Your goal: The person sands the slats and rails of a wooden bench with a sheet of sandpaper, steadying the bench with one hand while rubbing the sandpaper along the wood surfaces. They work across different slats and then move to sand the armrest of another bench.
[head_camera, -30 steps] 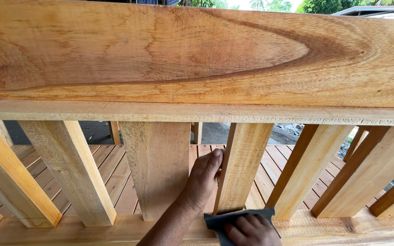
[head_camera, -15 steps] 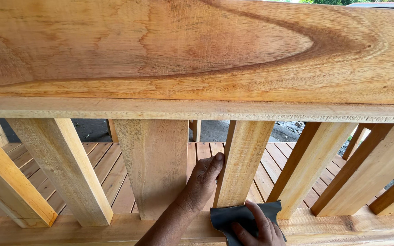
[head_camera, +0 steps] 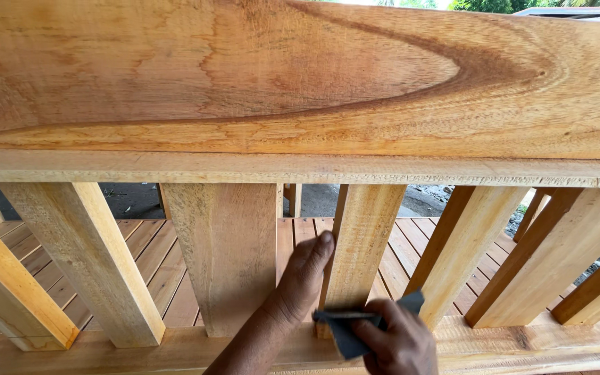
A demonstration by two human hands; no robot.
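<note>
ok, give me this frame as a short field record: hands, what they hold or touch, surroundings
left hand: left hand reaches through the gap between two balusters, its fingers against the side of the baluster
right hand: right hand grips a dark sanding sheet pressed at that baluster's base
sheet state: folded, one corner sticks up past the hand
railing: wide top rail with strong grain, above a row of upright wooden balusters on a bottom rail
background: plank deck seen between the balusters
</note>
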